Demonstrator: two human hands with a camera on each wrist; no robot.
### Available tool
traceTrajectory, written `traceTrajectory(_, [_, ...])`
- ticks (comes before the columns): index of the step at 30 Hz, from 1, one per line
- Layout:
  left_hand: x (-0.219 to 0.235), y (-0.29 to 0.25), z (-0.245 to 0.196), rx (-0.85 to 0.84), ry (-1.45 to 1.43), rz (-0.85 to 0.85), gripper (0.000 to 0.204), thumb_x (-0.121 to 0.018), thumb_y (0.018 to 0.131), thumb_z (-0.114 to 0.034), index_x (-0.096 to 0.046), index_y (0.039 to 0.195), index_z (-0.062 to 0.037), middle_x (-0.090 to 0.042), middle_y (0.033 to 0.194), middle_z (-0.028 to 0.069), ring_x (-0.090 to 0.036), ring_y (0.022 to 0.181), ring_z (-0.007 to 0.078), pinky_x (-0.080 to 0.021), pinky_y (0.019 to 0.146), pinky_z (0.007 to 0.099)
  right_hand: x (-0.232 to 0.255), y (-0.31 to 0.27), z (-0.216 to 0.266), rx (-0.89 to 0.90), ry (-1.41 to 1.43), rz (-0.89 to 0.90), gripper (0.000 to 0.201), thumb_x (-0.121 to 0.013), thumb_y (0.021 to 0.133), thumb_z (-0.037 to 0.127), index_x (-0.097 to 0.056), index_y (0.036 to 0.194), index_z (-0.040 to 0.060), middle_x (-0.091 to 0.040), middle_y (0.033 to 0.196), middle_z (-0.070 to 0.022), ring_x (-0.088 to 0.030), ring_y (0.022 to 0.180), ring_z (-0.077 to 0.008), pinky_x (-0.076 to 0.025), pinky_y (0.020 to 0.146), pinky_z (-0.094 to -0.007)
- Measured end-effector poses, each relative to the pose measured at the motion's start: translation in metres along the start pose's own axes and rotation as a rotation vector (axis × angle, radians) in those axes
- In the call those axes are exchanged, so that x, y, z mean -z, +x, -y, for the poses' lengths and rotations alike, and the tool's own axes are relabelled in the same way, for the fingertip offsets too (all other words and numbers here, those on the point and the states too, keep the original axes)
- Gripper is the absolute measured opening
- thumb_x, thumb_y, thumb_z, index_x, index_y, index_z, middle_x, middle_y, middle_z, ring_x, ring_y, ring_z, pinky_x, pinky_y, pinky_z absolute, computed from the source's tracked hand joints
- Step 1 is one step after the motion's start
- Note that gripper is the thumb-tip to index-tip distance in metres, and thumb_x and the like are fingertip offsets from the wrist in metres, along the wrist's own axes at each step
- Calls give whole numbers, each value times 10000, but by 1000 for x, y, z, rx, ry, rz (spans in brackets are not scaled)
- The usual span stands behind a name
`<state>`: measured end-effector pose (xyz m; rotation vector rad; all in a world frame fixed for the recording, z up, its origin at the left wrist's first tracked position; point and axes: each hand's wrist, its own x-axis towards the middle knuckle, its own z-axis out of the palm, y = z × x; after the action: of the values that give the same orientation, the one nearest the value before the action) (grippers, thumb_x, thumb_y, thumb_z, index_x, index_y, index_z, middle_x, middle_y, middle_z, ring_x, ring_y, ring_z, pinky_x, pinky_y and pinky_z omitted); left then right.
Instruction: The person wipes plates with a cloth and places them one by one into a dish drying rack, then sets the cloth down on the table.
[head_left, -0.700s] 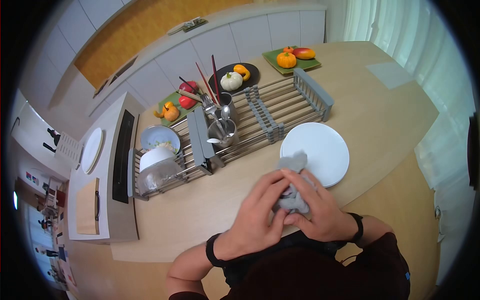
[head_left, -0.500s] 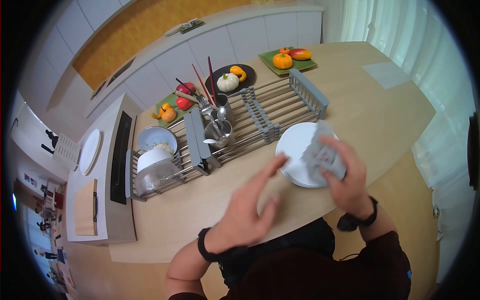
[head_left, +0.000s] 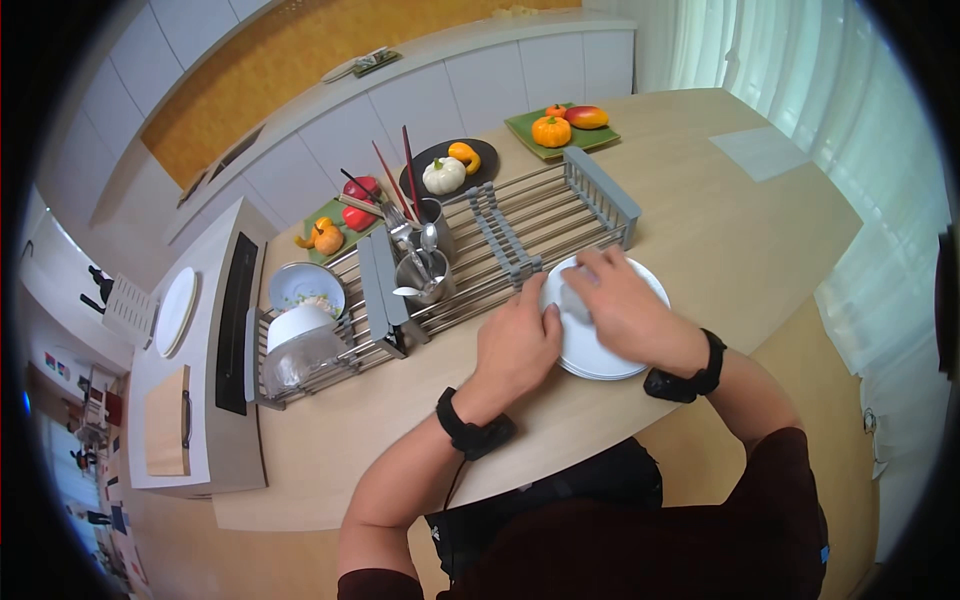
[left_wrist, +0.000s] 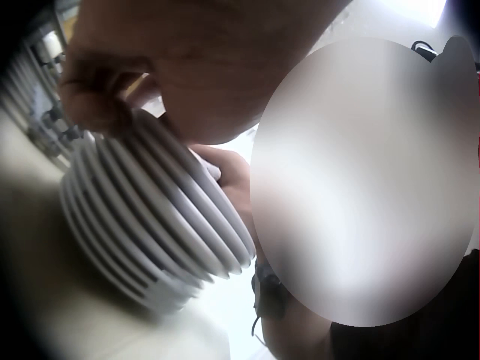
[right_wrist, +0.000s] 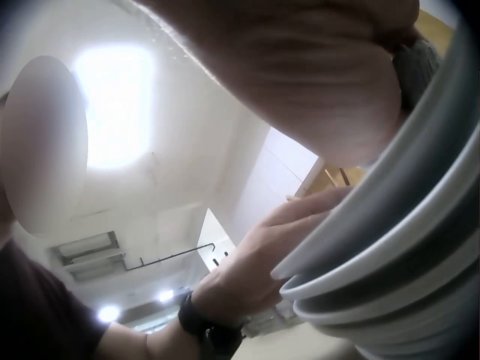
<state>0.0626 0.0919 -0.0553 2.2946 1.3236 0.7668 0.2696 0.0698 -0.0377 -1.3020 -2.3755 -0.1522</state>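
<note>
Gripping the left rim of the plate stack (head_left: pixel 588 352) with the left hand (head_left: pixel 518 345), fingertips partly hidden, and clutching a grey cloth (head_left: pixel 573 304), mostly covered by the right hand (head_left: pixel 635 315), against the top of the stack. Facing a metal rack (head_left: pixel 603 197) just beyond the stack and, farther past it, a green plate (head_left: pixel 602 139) partly covered by pumpkins (head_left: pixel 551 131).

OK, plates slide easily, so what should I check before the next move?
1. Left hand on the rim of the plate stack: ok.
2. Cloth under the right hand: ok.
3. Top plate free to lift: not ok, the right hand and cloth are on it.
4. Top plate dry: cannot tell.
5. Gap between stack and drying rack: cannot tell, the left hand partly blocks it.
</note>
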Motion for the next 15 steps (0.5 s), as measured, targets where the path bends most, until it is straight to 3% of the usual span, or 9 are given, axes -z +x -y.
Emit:
traceTrajectory(1, [0, 1, -4, 67, 21, 29, 488, -588, 1054, -213, -549, 1499, -16, -775, 1008, 277, -749, 908, 484, -586, 816, 585, 0, 3, 8, 2, 2, -1, 550, -700, 764, -36, -643, 1308, -93, -615, 1352, -260, -556, 1243, -452, -449, 1123, -510])
traceTrajectory(3, [-8, 0, 0, 46, 60, -19, 481, -578, 1059, -218, -544, 1500, -28, -776, 951, 257, -750, 859, 479, -584, 780, 591, 3, 4, 23, 153, 175, 24, 574, -697, 786, -32, -608, 1348, -108, -587, 1421, -290, -522, 1357, -490, -423, 1175, -515])
traceTrajectory(4, [-11, -2, 2, 24, 94, -64, 475, -569, 1064, -223, -539, 1501, -40, -778, 895, 238, -750, 810, 474, -581, 744, 598, 8, -2, 27, 132, 202, 32, 573, -692, 810, -30, -596, 1368, -118, -550, 1495, -311, -450, 1475, -513, -402, 1219, -516])
traceTrajectory(7, [-7, -2, -4, 123, 101, 1, 475, -560, 1078, -254, -529, 1506, -49, -775, 895, 240, -753, 820, 468, -577, 738, 600, 31, -25, 26, 88, 381, 128, 583, -700, 821, -27, -598, 1390, -99, -536, 1537, -283, -426, 1522, -500, -405, 1229, -520])
traceTrajectory(11, [-5, 1, 5, 118, 30, 9, 469, -561, 1089, -282, -541, 1490, -41, -770, 875, 241, -755, 844, 468, -574, 759, 599, 52, -52, 10, 122, 279, 215, 579, -708, 818, -39, -608, 1388, -70, -542, 1556, -237, -489, 1461, -478, -440, 1195, -515])
traceTrajectory(15, [12, 6, 4, 133, -133, 89, 476, -623, 1067, -305, -599, 1439, -9, -768, 859, 229, -760, 856, 439, -573, 798, 557, 38, -39, -10, -100, 54, 129, 544, -706, 812, -68, -629, 1350, -49, -582, 1486, -229, -578, 1297, -454, -489, 1122, -491])
